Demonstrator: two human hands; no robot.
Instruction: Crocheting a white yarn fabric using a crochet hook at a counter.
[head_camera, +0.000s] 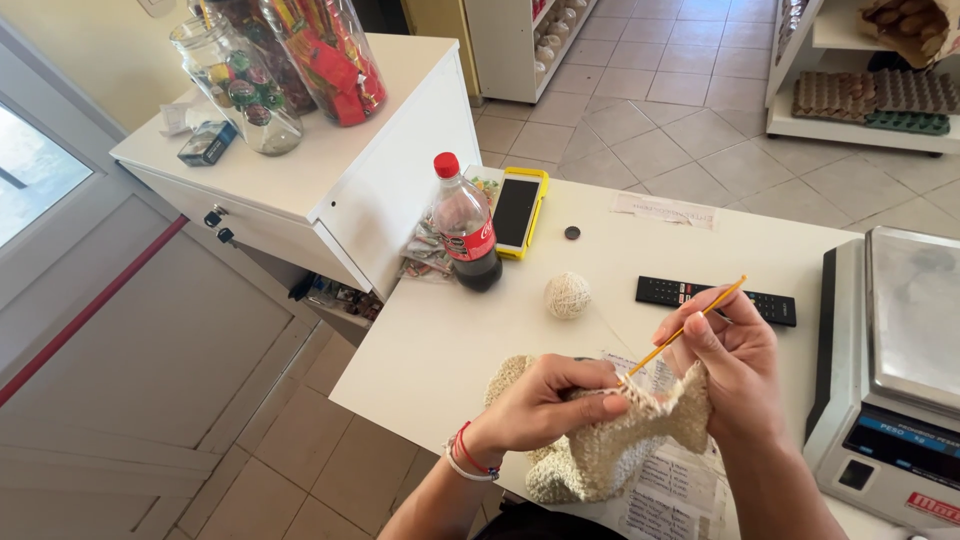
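A cream crocheted piece (610, 440) is held over the near edge of the white table (450, 340). The left hand (545, 405) is pinched shut on its top edge; the right hand (730, 365) is closed around a yellow hook (690, 325) and the fabric. Yarn from the ball (567, 296) is best kept lightly taut, the grip close to the working stitch.

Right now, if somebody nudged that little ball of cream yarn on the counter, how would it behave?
The yarn ball looks round and free-standing on the white counter, so it would probably roll. Being small wound thread, it is likely light and soft. A strand seems to lead toward the crochet piece, so it may unwind as it goes.
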